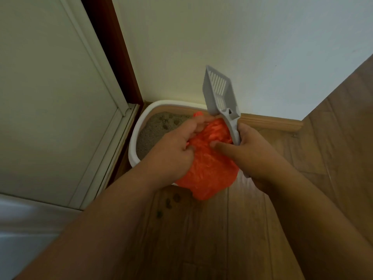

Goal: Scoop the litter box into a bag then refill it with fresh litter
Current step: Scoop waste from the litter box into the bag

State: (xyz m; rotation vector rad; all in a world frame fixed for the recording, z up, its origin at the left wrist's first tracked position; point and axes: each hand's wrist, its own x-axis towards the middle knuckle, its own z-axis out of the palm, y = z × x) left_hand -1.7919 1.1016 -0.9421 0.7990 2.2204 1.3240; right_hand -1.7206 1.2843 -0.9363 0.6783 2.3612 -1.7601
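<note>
Litter box (pixel 134 138) sits in the corner against the wall, grey litter (pixel 159 128) inside, pitted. Above its near side: orange bag (pixel 207 168), crumpled, gripped by left hand (pixel 177 150), fingers curled into the plastic. Right hand (pixel 252 152) holds grey scoop (pixel 219 91) by the handle, slotted end up; its thumb presses the bag. Dark clumps (pixel 171 201) on floor (pixel 222 229) just before the box.

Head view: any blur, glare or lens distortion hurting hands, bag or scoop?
Head view: dim, warm, soft light, no glare. Strong wide-angle bend, door frame and skirting curve. Orange bag saturated, folds smeared. Left hand and right hand slightly soft. Grey scoop slots readable. Litter box partly hidden by the hands and bag.
</note>
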